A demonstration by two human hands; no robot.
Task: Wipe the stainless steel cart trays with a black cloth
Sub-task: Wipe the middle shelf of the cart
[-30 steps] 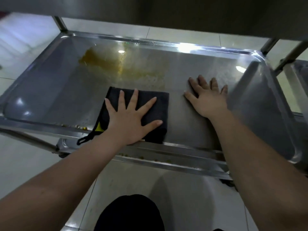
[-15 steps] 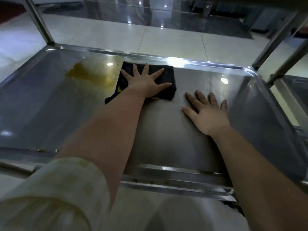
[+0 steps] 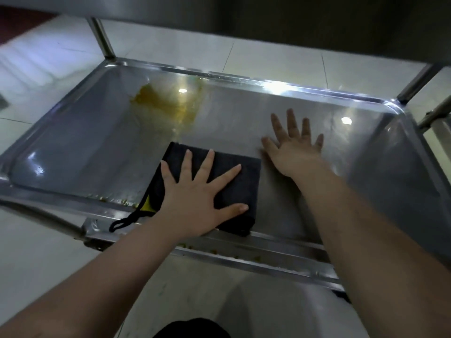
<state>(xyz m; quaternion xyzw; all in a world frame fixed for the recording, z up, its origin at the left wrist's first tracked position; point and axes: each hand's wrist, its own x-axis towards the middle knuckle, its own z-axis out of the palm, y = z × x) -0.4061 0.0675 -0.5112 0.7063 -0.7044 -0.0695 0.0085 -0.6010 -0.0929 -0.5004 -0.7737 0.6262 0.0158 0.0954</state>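
A folded black cloth [image 3: 244,172] with a yellow tag and a black loop lies flat on the stainless steel cart tray [image 3: 244,81], close to its near rim. My left hand [image 3: 197,198] presses down on the cloth with fingers spread. My right hand [image 3: 295,147] rests flat on the bare tray surface just right of the cloth, fingers apart, holding nothing. A yellow-brown spill [image 3: 168,106] covers the tray's far left part, above the cloth.
Small yellow crumbs [image 3: 109,198] line the tray's near left edge and the frame rail below. Upright cart posts [image 3: 101,37] stand at the far corners. An upper shelf overhangs at the top. White floor tiles surround the cart.
My left hand has pulled the cloth back from the far rim to the near rim of the tray. My right hand stayed flat on the tray, a little farther in.
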